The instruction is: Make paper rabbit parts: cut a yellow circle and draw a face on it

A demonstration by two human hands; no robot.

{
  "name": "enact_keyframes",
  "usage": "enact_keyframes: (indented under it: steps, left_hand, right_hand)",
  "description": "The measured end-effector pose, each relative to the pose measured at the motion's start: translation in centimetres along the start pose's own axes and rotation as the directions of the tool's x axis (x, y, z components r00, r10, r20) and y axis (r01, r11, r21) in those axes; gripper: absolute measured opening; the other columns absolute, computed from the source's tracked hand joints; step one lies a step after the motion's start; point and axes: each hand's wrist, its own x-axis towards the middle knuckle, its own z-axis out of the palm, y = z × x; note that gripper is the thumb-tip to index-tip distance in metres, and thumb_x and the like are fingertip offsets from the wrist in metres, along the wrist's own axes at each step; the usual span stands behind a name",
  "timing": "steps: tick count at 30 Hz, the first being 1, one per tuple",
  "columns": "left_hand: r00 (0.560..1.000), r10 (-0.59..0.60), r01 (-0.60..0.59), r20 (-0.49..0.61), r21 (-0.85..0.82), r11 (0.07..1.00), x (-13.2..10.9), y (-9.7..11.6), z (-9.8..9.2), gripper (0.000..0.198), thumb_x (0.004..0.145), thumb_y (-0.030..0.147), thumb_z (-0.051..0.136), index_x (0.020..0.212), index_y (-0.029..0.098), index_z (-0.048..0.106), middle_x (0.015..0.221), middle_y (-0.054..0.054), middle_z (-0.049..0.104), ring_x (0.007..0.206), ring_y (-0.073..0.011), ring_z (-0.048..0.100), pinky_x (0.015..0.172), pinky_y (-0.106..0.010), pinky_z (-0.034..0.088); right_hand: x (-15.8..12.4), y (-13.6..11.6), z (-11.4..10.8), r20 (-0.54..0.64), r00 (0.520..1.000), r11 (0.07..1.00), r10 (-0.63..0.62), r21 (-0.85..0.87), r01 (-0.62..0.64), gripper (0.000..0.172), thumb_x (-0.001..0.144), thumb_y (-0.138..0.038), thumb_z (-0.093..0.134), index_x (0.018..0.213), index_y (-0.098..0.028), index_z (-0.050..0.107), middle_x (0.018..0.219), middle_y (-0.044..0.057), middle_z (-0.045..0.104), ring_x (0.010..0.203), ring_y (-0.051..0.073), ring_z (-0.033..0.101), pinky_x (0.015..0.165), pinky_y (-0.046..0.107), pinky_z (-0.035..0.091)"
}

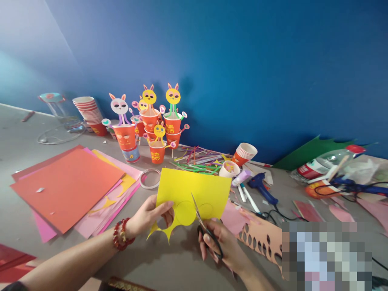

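In the head view, holds the yellow sheet up above the tabletop with the left hand, fingers pinched on its lower left, thumb in front, probably to steady it against the blades. Grips the scissors with the right hand, fingers curled round the black handles, tips pointing up between two circles, seemingly to follow the curve of the left one; cannot tell how far apart the blades stand. Shows thin, smooth, slightly bowed paper, with a drawn outline for the right circle and scalloped bites ending in sharp points along the lower left edge.

Has flat paper fanned out to the left, red uppermost over pink and yellow, perhaps for easy picking. Beside it, rests the tape, a pale ring lying flat. Behind, stands rabbit figures in red cups, likely for upright support: round flat heads, slender coloured limbs. To their right, gathers thin stems in a loose heap, then the blue glue gun and peach strip, pierced with oval holes.
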Motion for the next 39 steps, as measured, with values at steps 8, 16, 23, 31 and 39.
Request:
enact_keyframes:
  steps: [8,16,23,31,39]
  left_hand:
    - [0.999,-0.032,0.032,-0.002,-0.039,0.999,0.0,0.0,0.1,0.051,0.082,0.058,0.071,0.067,0.009,0.067,0.056,-0.008,0.067,0.049,-0.0151,0.065,0.050,-0.021,0.051]
    - [0.999,-0.049,0.049,0.002,-0.072,0.996,0.0,-0.2,0.1,0.050,0.081,0.057,0.072,0.068,0.009,0.068,0.057,-0.008,0.068,0.050,-0.0154,0.065,0.049,-0.022,0.051]
    - [0.999,-0.047,0.047,0.001,-0.078,0.996,0.0,-0.2,0.0,0.050,0.081,0.056,0.073,0.068,0.008,0.068,0.058,-0.008,0.067,0.050,-0.0148,0.065,0.050,-0.021,0.051]
    - [0.998,-0.062,0.063,0.014,-0.080,0.995,0.0,-0.2,-0.2,0.049,0.081,0.056,0.072,0.068,0.009,0.069,0.058,-0.008,0.068,0.050,-0.0154,0.065,0.049,-0.022,0.051]
    - [0.997,-0.070,0.071,0.020,-0.067,0.995,0.0,0.1,-0.2,0.050,0.080,0.056,0.073,0.067,0.008,0.069,0.059,-0.008,0.068,0.050,-0.0152,0.065,0.049,-0.021,0.050]
  right_hand:
    - [0.1,0.3,-0.2,0.002,0.999,0.998,-0.041,-0.051,0.041,0.054,0.086,-0.072,0.056,0.080,-0.019,0.050,0.052,-0.001,0.063,0.031,0.003,0.032,0.032,0.016,0.021]
    - [-0.2,-0.4,-0.1,-0.006,0.999,0.997,-0.036,-0.068,0.036,0.056,0.085,-0.074,0.054,0.080,-0.019,0.049,0.051,-0.002,0.061,0.032,0.004,0.032,0.033,0.017,0.021]
    - [-0.1,-0.7,-0.2,-0.021,0.999,0.991,-0.046,-0.126,0.043,0.056,0.085,-0.074,0.054,0.075,-0.019,0.048,0.047,-0.003,0.057,0.032,0.004,0.032,0.035,0.018,0.019]
    - [-0.1,-1.5,-0.1,-0.034,0.999,0.990,-0.031,-0.140,0.026,0.061,0.078,-0.081,0.055,0.069,-0.021,0.046,0.045,-0.005,0.053,0.036,0.006,0.036,0.039,0.020,0.020]
    - [-0.2,-2.4,0.0,-0.033,0.999,0.990,-0.023,-0.142,0.018,0.062,0.078,-0.081,0.055,0.065,-0.021,0.045,0.044,-0.005,0.050,0.038,0.007,0.036,0.043,0.022,0.023]
